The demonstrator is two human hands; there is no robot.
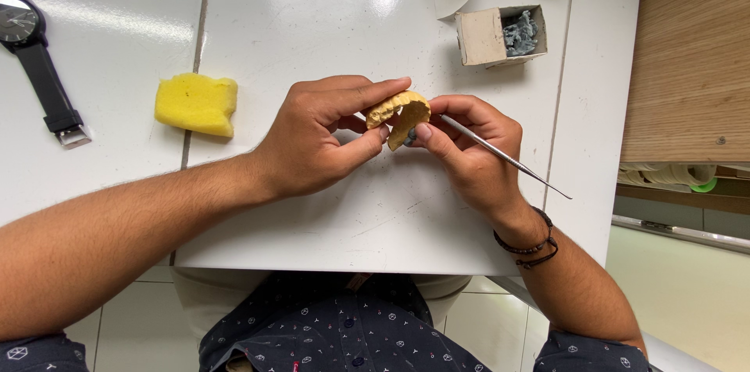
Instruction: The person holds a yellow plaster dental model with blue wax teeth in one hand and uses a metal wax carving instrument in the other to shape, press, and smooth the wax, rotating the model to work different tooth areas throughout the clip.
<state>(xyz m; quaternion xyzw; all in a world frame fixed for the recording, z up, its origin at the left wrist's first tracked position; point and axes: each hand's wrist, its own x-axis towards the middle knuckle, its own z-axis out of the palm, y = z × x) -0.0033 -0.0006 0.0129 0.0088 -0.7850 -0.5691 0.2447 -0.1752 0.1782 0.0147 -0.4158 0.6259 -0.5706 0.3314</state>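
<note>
My left hand (pixel 320 137) pinches a yellow-tan plaster dental cast (pixel 400 112) between thumb and fingers, just above the white tiled counter (pixel 328 20). My right hand (pixel 469 149) touches the cast's right side and grips a thin metal hand tool (pixel 508 159). The tool's shaft runs out to the lower right; its working tip is hidden at the cast.
A yellow sponge (pixel 197 103) lies to the left, and a black wristwatch (pixel 35 55) at the far left. Behind sits a small open cardboard box (pixel 500 34) with grey material, plus a white cup. A wooden surface (pixel 691 51) borders the right.
</note>
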